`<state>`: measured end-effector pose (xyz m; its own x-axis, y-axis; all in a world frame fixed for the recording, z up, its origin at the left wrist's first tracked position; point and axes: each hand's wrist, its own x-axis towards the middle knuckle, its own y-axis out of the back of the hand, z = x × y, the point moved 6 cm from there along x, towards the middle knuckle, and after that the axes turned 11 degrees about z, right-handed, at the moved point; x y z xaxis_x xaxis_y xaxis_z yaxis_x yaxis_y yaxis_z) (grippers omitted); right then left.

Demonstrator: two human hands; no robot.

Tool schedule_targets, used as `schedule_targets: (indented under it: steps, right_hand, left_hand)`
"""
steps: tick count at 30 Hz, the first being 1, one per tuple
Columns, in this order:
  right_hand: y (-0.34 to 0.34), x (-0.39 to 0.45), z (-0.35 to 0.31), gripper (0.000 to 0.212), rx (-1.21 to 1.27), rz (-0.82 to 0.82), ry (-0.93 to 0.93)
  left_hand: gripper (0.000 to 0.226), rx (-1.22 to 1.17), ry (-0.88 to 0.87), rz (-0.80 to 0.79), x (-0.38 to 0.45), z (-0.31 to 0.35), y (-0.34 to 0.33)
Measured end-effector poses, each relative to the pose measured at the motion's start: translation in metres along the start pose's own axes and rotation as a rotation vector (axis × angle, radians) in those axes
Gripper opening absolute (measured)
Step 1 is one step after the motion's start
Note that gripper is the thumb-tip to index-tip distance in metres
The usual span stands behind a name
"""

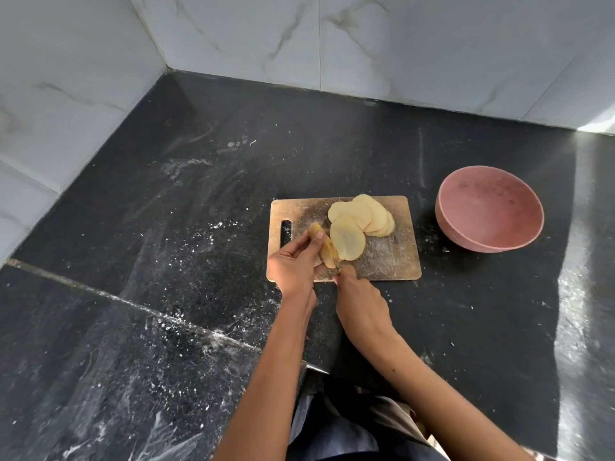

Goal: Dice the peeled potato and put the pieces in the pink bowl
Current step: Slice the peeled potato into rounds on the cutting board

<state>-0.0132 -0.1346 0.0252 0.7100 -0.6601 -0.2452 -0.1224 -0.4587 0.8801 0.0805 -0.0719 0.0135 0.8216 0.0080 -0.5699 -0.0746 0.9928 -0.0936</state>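
Note:
On the wooden cutting board several round potato slices lie fanned out. My left hand pinches the remaining end piece of potato upright at the board's left side. My right hand grips a knife whose thin blade edge sits against that piece; the handle is hidden in my fist. The pink bowl stands to the right of the board, tilted toward me, with nothing in it.
The black stone counter is dusted with white specks and streaks. Marble-look wall tiles close the corner behind and to the left. The counter's front edge runs below my forearms.

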Motion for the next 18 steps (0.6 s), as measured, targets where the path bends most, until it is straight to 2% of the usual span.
schedule_targets:
  steps: [3, 13, 18]
  right_hand:
    - [0.002, -0.005, 0.004, 0.007, 0.019, 0.002, -0.011]
    - [0.002, 0.009, -0.015, 0.022, -0.017, 0.008, 0.018]
    - [-0.001, -0.014, 0.003, 0.019, -0.004, -0.035, 0.001]
  left_hand:
    - [0.031, 0.028, -0.016, 0.012, -0.001, -0.002, -0.002]
    - [0.027, 0.054, -0.012, 0.013, 0.004, -0.001, 0.005]
    - [0.028, 0.041, -0.002, -0.008, 0.002, 0.000, 0.004]
